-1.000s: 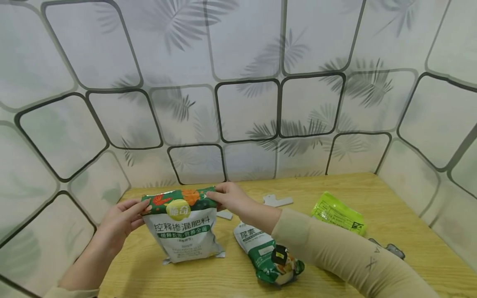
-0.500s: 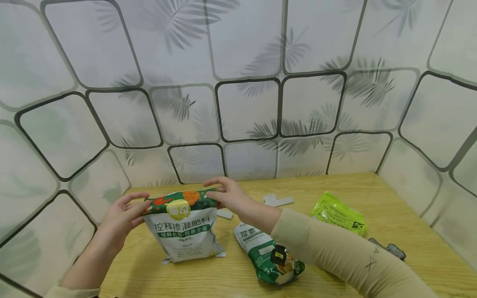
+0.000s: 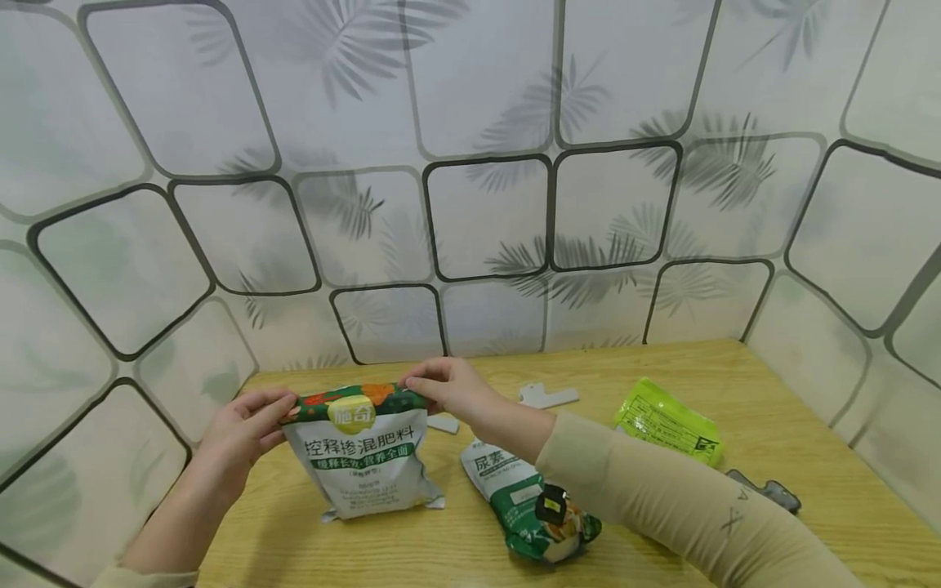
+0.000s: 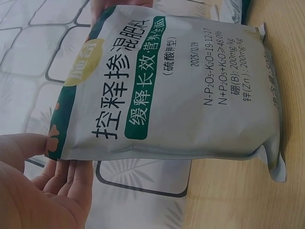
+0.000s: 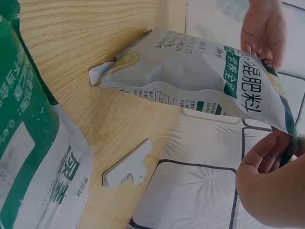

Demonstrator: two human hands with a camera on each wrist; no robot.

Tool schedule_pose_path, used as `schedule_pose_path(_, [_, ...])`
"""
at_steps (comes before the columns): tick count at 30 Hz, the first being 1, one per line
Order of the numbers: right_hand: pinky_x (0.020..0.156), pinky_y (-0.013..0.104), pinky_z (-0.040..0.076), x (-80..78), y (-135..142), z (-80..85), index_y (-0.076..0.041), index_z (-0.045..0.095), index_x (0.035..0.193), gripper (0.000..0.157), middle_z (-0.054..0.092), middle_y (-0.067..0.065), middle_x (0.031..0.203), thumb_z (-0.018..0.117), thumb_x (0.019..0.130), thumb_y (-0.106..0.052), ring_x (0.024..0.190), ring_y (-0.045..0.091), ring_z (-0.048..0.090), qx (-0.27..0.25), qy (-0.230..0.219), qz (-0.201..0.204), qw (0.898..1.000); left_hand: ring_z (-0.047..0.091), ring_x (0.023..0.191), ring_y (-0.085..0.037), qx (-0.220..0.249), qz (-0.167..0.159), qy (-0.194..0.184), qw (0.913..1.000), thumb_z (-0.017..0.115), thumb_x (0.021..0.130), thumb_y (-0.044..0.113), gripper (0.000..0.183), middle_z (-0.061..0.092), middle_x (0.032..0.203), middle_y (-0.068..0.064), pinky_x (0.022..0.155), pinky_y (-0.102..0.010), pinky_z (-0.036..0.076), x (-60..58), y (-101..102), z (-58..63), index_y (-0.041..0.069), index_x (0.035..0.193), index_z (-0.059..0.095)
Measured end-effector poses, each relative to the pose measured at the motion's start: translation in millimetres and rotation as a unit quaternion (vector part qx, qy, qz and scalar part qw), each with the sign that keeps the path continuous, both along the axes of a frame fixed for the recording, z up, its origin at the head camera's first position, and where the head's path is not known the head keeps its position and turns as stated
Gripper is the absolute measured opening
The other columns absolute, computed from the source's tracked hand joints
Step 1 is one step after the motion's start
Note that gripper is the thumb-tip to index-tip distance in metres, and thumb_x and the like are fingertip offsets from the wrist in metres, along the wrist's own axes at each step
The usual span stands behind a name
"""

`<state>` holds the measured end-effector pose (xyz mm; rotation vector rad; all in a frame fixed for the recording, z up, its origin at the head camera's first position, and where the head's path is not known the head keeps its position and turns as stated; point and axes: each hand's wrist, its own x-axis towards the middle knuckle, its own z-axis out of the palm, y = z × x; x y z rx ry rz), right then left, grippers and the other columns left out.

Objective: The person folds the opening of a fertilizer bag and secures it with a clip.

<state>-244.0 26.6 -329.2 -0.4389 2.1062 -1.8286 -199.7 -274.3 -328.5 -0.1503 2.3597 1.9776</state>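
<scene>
Head view, straight down over the counter: a white bag with a green top band stands upright towards the left, its foot seeming to rest on the wood, and both hands have it by the top. The left hand pinches the upper corner on its own side, thumb on the printed front and fingers bent behind; from the left wrist those fingers look only loosely curled. The right hand nips the opposite corner, its fingers bent close around the edge, so neither is spread wide.

Half a second ago I could see the forefingers of both lifted off the band; now they have come down against it. The band shows a little shallower too, as if its top edge had tipped back, while the foot of the bag is where it was.

Just right of it, partly under the right forearm, lies a second green-and-white bag. A white clip sits behind that arm, and another white piece peeks out by the first bag. Further right are a lime-green packet and a dark grey object, partly covered by the sleeve.
</scene>
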Motion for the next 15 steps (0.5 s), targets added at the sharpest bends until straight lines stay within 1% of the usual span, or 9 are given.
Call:
schedule_pose_path(5, [0.077, 0.023, 0.057, 0.8, 1.0, -0.9, -0.003, 0.075, 0.125, 0.026, 0.075, 0.009, 0.121, 0.06, 0.11, -0.019, 0.077, 0.01, 0.057, 0.0, -0.001, 0.003, 1.0, 0.067, 0.088, 0.002, -0.006, -0.007, -0.012, 0.9999, 0.057, 0.112, 0.024, 0.018, 0.065, 0.097, 0.02, 0.082, -0.016, 0.06, -0.2, -1.6, -1.8, 0.028, 0.102, 0.071])
schedule_pose_path(11, [0.075, 0.023, 0.056, 0.3, 2.6, -1.9, -0.003, 0.075, 0.125, 0.026, 0.073, 0.006, 0.119, 0.06, 0.11, -0.02, 0.074, 0.011, 0.052, 0.001, -0.001, 0.007, 1.0, 0.069, 0.09, 0.002, -0.004, -0.015, -0.005, 0.9999, 0.053, 0.114, 0.025, 0.02, 0.067, 0.098, 0.021, 0.083, -0.017, 0.061, -0.8, -3.5, -5.3, 0.026, 0.106, 0.072])
schedule_pose_path(15, [0.076, 0.024, 0.058, 0.0, 4.0, -3.8, -0.004, 0.075, 0.125, 0.027, 0.07, 0.002, 0.111, 0.062, 0.11, -0.022, 0.073, 0.012, 0.053, 0.006, -0.002, 0.009, 1.0, 0.071, 0.092, 0.002, 0.003, -0.024, -0.004, 0.9997, 0.053, 0.114, 0.027, 0.022, 0.07, 0.098, 0.02, 0.084, -0.017, 0.061, -0.6, -5.1, -7.6, 0.028, 0.104, 0.072])
